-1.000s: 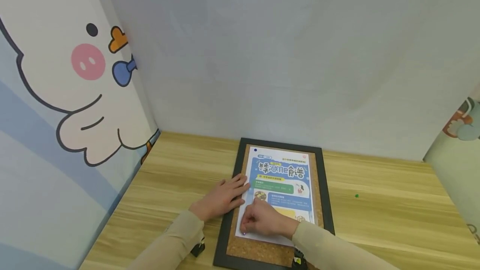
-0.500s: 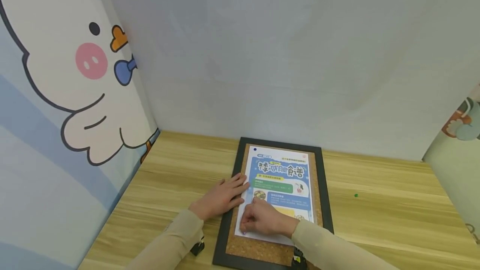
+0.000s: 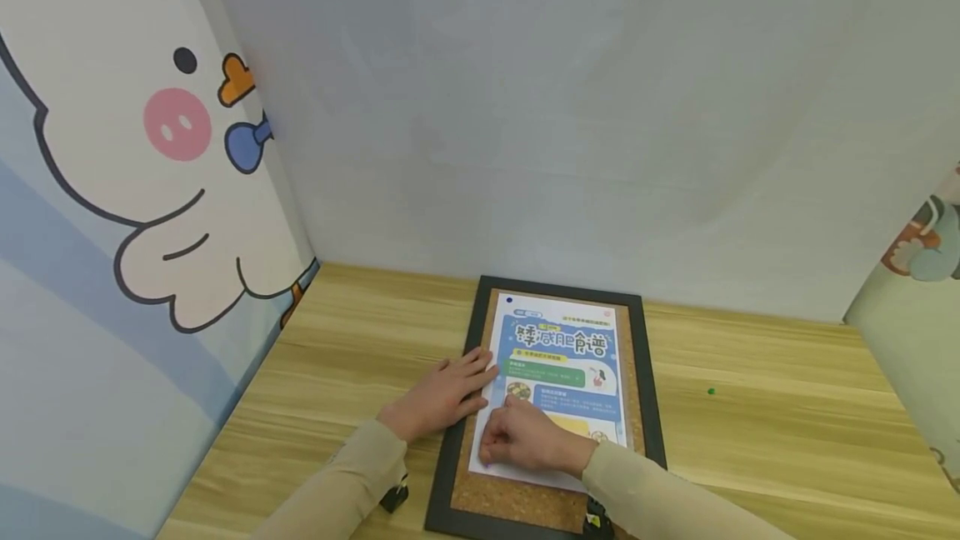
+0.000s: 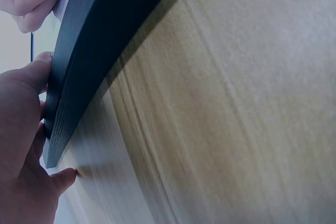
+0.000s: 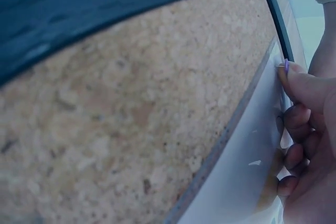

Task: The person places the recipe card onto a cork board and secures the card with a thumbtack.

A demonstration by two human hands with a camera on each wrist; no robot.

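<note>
A printed poster sheet [image 3: 558, 340] lies on a cork board [image 3: 517, 504] with a black frame [image 3: 654, 390]. My right hand [image 3: 525, 437] is at the sheet's lower left corner, with thumb and forefinger pinching a thumbtack [image 5: 286, 66] with a purple edge. In the right wrist view its thin pin shows near the paper; whether the tip is in the cork cannot be told. My left hand [image 3: 441, 394] rests across the frame's left side, fingers spread and fingertips on the sheet's edge. A dark blue thumbtack [image 3: 509, 300] sits at the sheet's upper left corner.
A small green object [image 3: 712, 391], like a tack, lies on the wooden table [image 3: 787, 423] right of the board. Grey cloth [image 3: 562, 123] rises behind the table. A printed panel with a cartoon bird [image 3: 90, 107] stands on the left.
</note>
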